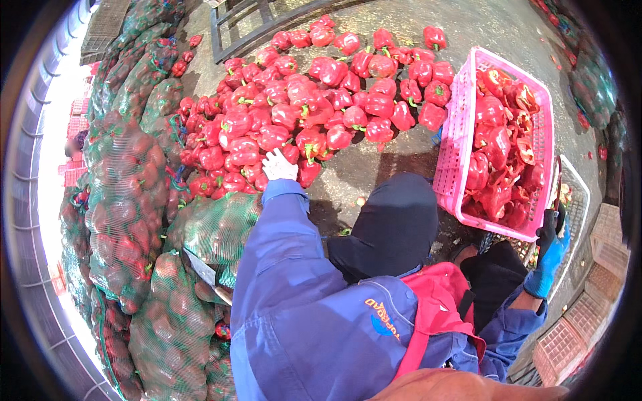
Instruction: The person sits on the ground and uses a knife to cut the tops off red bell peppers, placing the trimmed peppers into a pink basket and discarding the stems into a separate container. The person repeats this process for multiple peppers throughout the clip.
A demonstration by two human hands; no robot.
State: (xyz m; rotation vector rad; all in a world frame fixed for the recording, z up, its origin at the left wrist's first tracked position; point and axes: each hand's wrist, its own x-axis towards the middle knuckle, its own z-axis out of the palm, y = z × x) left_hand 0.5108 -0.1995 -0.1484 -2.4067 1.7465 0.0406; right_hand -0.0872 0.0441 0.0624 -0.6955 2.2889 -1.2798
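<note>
My left hand point(279, 165), in a white glove, reaches to the near edge of a large pile of red bell peppers point(301, 103) on the floor. Its fingers are spread over the peppers, and no pepper is lifted. At the right, my right hand point(551, 248) wears a blue glove with dark palm and fingers. It is closed around a thin, dark, upright tool point(559, 183), perhaps a knife, beside the crate's near corner. The pink plastic crate point(454, 150) holds cut and hollowed red peppers point(496, 150).
Mesh sacks full of peppers point(125, 200) line the left side. A broad-bladed knife point(200, 268) lies on a near sack point(215, 228). A pale crate point(577, 200) with scraps stands beyond the pink one. A dark metal frame point(241, 30) lies behind the pile.
</note>
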